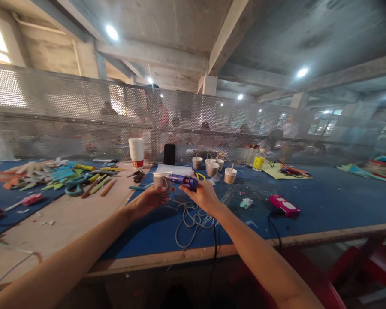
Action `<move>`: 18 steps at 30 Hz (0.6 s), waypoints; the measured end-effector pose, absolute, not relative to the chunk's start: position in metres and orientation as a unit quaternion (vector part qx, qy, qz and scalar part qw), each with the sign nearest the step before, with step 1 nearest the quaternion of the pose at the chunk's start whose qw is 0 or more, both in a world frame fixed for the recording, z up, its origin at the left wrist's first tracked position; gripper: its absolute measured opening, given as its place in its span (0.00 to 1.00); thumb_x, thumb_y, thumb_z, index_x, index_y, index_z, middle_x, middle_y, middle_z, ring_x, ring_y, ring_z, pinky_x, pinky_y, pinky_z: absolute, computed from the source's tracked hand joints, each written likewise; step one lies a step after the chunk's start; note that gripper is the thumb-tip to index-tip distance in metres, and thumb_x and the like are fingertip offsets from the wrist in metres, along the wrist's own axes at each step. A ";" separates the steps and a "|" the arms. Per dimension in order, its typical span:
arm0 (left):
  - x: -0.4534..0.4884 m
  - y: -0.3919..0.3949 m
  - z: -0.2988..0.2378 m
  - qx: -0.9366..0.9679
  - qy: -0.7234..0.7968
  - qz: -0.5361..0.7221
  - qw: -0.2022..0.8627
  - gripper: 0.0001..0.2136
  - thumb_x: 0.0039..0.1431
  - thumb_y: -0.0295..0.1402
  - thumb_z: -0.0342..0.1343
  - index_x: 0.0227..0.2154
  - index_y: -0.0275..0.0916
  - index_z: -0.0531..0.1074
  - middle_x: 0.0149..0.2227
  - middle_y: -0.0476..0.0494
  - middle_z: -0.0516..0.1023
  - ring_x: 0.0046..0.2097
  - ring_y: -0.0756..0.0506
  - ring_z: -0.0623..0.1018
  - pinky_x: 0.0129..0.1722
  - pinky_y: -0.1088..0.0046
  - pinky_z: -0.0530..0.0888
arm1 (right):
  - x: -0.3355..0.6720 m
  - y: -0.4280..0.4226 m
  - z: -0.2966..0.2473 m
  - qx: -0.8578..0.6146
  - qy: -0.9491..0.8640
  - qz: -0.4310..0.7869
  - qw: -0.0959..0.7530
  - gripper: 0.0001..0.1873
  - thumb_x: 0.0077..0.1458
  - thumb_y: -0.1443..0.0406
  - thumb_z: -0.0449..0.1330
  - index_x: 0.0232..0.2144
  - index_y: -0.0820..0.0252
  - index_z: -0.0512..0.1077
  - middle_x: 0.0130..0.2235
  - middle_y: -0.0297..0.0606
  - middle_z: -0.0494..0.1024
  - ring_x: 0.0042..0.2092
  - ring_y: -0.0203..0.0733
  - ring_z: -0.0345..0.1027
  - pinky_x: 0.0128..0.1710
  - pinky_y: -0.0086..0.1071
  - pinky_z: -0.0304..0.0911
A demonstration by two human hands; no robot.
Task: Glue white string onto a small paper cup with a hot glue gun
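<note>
Over the blue table mat, my left hand (149, 199) is closed around a small paper cup (161, 183) whose side looks wrapped in grey cord. A purple-blue hot glue gun (180, 179) is gripped in my right hand (205, 197), its nozzle end at the cup's upper side. Whether the nozzle touches the cup I cannot tell. Loose grey cord (189, 221) lies in loops on the mat below my hands. A black cable hangs down from beneath my right hand to the table edge.
Several small cord-wrapped cups (197, 162) with handles stand behind, beside a cup with a stick (230, 176). Left are a paper cup stack (136, 150), teal-handled scissors (74, 185) and coloured strips. A magenta device (284, 206) lies right. A perforated metal screen (186, 109) borders the back.
</note>
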State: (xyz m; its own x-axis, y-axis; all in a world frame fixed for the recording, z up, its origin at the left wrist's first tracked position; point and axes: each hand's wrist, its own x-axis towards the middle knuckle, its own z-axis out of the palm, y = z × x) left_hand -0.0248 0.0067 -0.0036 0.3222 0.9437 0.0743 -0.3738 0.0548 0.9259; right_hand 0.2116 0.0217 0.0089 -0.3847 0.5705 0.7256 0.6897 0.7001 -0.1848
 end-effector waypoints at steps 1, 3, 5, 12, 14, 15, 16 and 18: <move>-0.025 0.007 -0.004 0.474 0.301 0.498 0.661 0.09 0.55 0.25 0.62 0.40 0.35 0.78 0.39 0.40 0.82 0.30 0.48 0.77 0.29 0.75 0.73 | 0.212 0.022 0.009 -0.378 -0.830 -0.073 0.404 0.21 0.65 0.49 0.54 0.43 0.58 0.75 0.32 0.42 0.82 0.36 0.46 0.77 0.33 0.32 0.62; -0.025 0.008 -0.005 0.476 0.298 0.496 0.662 0.08 0.55 0.26 0.62 0.39 0.35 0.78 0.38 0.41 0.82 0.30 0.48 0.77 0.29 0.74 0.73 | 0.212 0.022 0.009 -0.378 -0.830 -0.071 0.404 0.22 0.64 0.48 0.54 0.43 0.59 0.75 0.32 0.42 0.82 0.36 0.46 0.77 0.33 0.32 0.61; -0.026 0.009 -0.006 0.478 0.293 0.494 0.665 0.09 0.55 0.26 0.62 0.40 0.35 0.78 0.38 0.41 0.81 0.30 0.49 0.77 0.29 0.74 0.73 | 0.212 0.021 0.009 -0.381 -0.830 -0.072 0.401 0.22 0.64 0.48 0.55 0.42 0.59 0.75 0.32 0.42 0.82 0.35 0.46 0.77 0.32 0.32 0.61; -0.026 0.008 -0.006 0.470 0.295 0.495 0.669 0.08 0.55 0.25 0.62 0.39 0.36 0.78 0.37 0.41 0.82 0.31 0.48 0.77 0.30 0.74 0.72 | 0.213 0.019 0.011 -0.379 -0.831 -0.077 0.400 0.22 0.64 0.48 0.54 0.42 0.58 0.75 0.32 0.42 0.82 0.36 0.47 0.77 0.32 0.33 0.60; -0.026 0.006 -0.004 0.473 0.294 0.495 0.667 0.09 0.55 0.25 0.62 0.40 0.35 0.78 0.38 0.41 0.82 0.31 0.48 0.77 0.30 0.73 0.72 | 0.213 0.019 0.011 -0.379 -0.832 -0.081 0.398 0.22 0.65 0.47 0.54 0.42 0.58 0.75 0.32 0.42 0.82 0.35 0.47 0.77 0.32 0.33 0.60; -0.025 0.005 -0.003 0.475 0.293 0.496 0.665 0.09 0.55 0.25 0.62 0.40 0.35 0.78 0.38 0.40 0.82 0.31 0.48 0.77 0.30 0.73 0.72 | 0.213 0.019 0.011 -0.379 -0.832 -0.082 0.397 0.22 0.65 0.47 0.53 0.41 0.58 0.75 0.32 0.42 0.82 0.35 0.47 0.77 0.32 0.33 0.60; -0.025 0.005 -0.003 0.477 0.292 0.496 0.664 0.09 0.55 0.25 0.62 0.40 0.34 0.78 0.38 0.40 0.82 0.31 0.48 0.77 0.31 0.73 0.72 | 0.213 0.020 0.010 -0.378 -0.832 -0.083 0.396 0.22 0.65 0.47 0.53 0.41 0.58 0.75 0.32 0.42 0.82 0.35 0.47 0.77 0.32 0.33 0.60; -0.024 0.003 -0.002 0.481 0.291 0.494 0.663 0.09 0.55 0.26 0.63 0.40 0.34 0.77 0.38 0.40 0.81 0.31 0.48 0.76 0.30 0.73 0.72 | 0.213 0.021 0.009 -0.377 -0.833 -0.084 0.396 0.22 0.65 0.47 0.53 0.41 0.58 0.75 0.32 0.41 0.82 0.36 0.47 0.77 0.32 0.33 0.61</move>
